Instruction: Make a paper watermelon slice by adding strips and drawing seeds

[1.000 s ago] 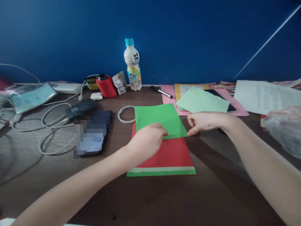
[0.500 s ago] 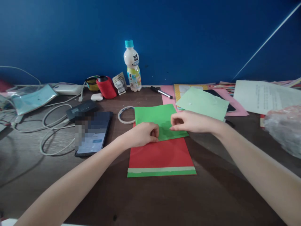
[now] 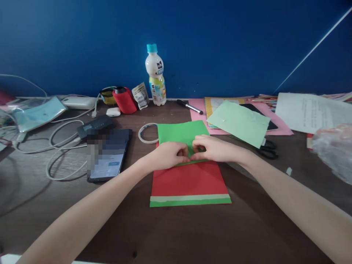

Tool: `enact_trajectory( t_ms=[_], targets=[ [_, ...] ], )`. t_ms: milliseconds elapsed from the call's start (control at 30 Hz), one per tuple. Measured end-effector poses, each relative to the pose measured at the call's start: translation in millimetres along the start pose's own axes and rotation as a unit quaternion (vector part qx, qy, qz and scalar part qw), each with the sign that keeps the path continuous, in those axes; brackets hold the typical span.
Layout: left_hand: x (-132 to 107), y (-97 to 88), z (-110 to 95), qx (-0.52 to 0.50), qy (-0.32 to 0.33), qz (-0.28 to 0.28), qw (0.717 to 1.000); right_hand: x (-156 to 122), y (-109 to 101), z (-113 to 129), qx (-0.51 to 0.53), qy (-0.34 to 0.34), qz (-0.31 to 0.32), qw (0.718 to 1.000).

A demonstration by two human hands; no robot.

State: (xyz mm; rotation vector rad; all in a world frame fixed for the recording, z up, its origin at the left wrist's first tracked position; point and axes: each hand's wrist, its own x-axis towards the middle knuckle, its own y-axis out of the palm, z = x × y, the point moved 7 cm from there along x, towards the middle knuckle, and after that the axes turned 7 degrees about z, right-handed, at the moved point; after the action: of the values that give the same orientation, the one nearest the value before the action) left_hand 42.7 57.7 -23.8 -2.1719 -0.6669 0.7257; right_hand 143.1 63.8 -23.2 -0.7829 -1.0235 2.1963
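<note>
A sheet of green paper (image 3: 181,130) lies over the upper part of a red sheet (image 3: 187,179). Along the red sheet's near edge runs a green strip with a pale strip above it (image 3: 189,199). My left hand (image 3: 173,154) is closed at the green paper's near edge, fingers curled and thumb against it. Right beside it, my right hand (image 3: 210,148) pinches the same edge, its fingertips almost meeting those of the left. What lies under the fingertips is hidden. A roll of tape (image 3: 142,138) lies flat by the green paper's left side.
On the left are a phone (image 3: 110,161), a black device (image 3: 95,126) and looped cables. A bottle (image 3: 156,80) and a marker (image 3: 189,106) stand and lie at the back. Rightward are a pale green sheet (image 3: 239,121), black scissors handles (image 3: 268,150) and a crumpled plastic bag (image 3: 334,150).
My right hand has moved left and slightly down to the green paper's near edge, beside my left hand. The scissors handles now show beyond the right forearm. My left hand has barely moved.
</note>
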Motion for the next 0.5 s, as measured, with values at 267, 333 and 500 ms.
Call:
enact_trajectory(
  t_ms=[267, 333, 500],
  targets=[
    [0.1, 1.0, -0.3, 0.008, -0.004, 0.004, 1.000, 1.4, 2.0, 1.5, -0.026, -0.009, -0.006, 1.000],
    [0.0, 1.0, -0.5, 0.014, -0.005, 0.005, 1.000, 1.4, 2.1, 1.4, -0.027, -0.009, -0.006, 1.000],
    [-0.2, 0.1, -2.0, 0.025, -0.008, 0.007, 1.000, 1.0, 1.2, 2.3, -0.027, -0.011, -0.005, 1.000]
  ],
)
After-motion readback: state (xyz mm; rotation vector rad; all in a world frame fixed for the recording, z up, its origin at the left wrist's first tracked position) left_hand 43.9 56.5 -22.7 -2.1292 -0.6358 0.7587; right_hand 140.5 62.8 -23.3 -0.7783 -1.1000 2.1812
